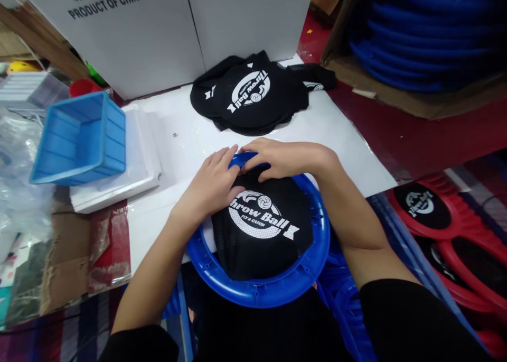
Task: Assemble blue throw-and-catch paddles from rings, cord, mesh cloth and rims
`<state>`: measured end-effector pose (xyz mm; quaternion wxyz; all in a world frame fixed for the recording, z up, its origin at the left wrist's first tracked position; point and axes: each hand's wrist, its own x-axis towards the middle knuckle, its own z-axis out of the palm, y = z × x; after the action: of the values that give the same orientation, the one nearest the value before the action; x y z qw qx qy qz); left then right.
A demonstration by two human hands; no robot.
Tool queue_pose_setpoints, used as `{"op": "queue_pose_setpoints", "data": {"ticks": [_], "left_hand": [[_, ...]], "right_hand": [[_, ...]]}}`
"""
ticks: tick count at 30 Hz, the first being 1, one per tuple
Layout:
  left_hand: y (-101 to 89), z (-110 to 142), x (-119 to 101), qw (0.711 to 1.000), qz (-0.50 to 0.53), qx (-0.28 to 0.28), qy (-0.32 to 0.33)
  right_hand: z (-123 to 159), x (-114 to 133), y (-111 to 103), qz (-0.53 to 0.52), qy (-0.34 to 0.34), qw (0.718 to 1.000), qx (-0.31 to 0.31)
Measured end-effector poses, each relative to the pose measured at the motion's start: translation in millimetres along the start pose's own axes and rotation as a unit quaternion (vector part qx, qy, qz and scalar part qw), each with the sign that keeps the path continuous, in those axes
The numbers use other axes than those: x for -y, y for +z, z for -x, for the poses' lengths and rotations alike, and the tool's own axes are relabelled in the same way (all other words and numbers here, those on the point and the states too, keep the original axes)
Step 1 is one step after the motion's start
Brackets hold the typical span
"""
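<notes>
A blue plastic ring lies at the near edge of the white tabletop, partly overhanging it. Inside it is a round black mesh fabric piece printed "Throw Ball" in white, with a gap to the ring at the left. My left hand grips the ring's far left rim, thumb over the fabric's edge. My right hand is curled over the far rim beside it, fingertips at the fabric's edge. The fingers partly hide where fabric and rim meet. Beyond them lies a pile of black printed fabric pieces.
A blue bin sits on a white foam slab at left. A large white carton stands behind. Blue rings fill a cardboard box at upper right. Red rackets with black centres lie lower right.
</notes>
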<state>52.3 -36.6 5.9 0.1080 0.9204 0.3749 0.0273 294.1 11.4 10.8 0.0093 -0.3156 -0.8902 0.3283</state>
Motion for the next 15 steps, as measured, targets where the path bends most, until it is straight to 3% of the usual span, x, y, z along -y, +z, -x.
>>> {"op": "queue_pose_setpoints", "data": {"ticks": [3,9,15], "left_hand": [[3.3,-0.9,5.1,0.999,0.049,0.000,-0.007],[7.1,2.5,25.5,0.976,0.210,-0.062,-0.006],[6.5,1.7,29.2,0.931,0.326,-0.136,-0.087]], "right_hand": [[3.0,5.7,-0.7,0.015,0.005,1.000,0.004],[3.4,6.3,-16.8,-0.018,-0.007,1.000,0.008],[0.0,-2.5,-22.6,-0.048,-0.013,0.999,-0.008]]}}
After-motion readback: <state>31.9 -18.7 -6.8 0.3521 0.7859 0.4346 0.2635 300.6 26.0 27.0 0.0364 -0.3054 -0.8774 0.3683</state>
